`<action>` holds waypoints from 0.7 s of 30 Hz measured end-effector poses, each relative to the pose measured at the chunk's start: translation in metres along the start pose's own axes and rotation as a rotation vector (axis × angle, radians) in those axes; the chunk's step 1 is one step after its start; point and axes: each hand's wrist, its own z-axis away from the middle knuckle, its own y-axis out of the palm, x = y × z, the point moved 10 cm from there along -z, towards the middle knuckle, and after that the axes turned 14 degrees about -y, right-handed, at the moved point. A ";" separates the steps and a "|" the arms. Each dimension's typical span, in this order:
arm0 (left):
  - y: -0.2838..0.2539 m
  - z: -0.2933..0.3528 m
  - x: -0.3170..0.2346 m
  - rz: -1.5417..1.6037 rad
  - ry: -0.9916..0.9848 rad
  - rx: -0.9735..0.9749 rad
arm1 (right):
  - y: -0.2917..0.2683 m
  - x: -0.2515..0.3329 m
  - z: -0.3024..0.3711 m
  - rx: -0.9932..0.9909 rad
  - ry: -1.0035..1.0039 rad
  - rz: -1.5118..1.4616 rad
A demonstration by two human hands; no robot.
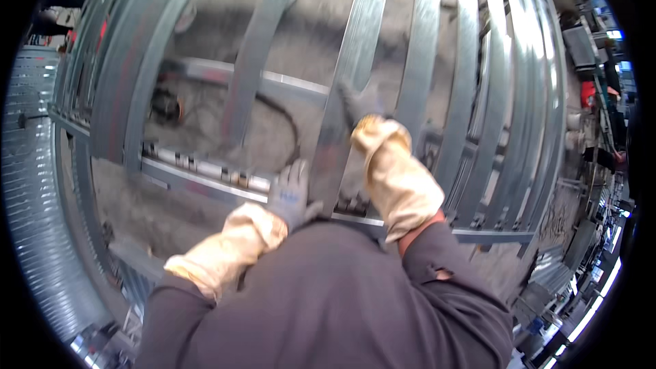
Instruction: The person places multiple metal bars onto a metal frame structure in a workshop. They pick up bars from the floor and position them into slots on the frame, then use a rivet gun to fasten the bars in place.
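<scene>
Above grey floor point(322, 1), the left hand point(290, 198) splays by a metal bar point(359, 34), the right hand point(361, 104) blurred, its hold unclear.

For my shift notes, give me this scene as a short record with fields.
Left hand: grey glove, fingers extended, beside the near end of a long grey flat metal bar
Right hand: grey glove, at that bar farther away; grip blurred
Forearms: tan fabric cuffs
Right side: several long silver metal bars, spaced apart
Far left: silver ridged metal panel
Below: grey floor
</scene>
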 end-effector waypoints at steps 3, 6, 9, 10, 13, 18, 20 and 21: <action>0.018 0.005 0.007 0.059 -0.008 0.086 | 0.014 -0.047 0.008 0.088 0.062 0.040; -0.021 0.015 0.040 0.287 -0.049 -0.133 | 0.016 -0.066 0.004 0.040 0.061 0.127; -0.044 0.040 0.103 0.280 -0.136 -0.314 | 0.015 -0.050 0.002 0.025 0.075 0.024; -0.046 0.047 0.120 0.274 -0.175 -0.339 | 0.013 -0.051 0.004 0.040 0.091 -0.031; -0.046 0.060 0.149 0.239 -0.277 -0.344 | 0.015 -0.058 -0.003 0.043 0.067 0.096; -0.060 0.045 0.140 0.259 -0.124 -0.376 | 0.017 -0.057 -0.010 -0.061 -0.026 -0.053; -0.050 0.045 0.128 0.245 0.025 -0.325 | 0.009 -0.047 -0.007 -0.034 0.015 0.102; -0.046 0.045 0.128 0.232 0.062 -0.292 | 0.006 -0.042 0.005 -0.043 0.013 0.084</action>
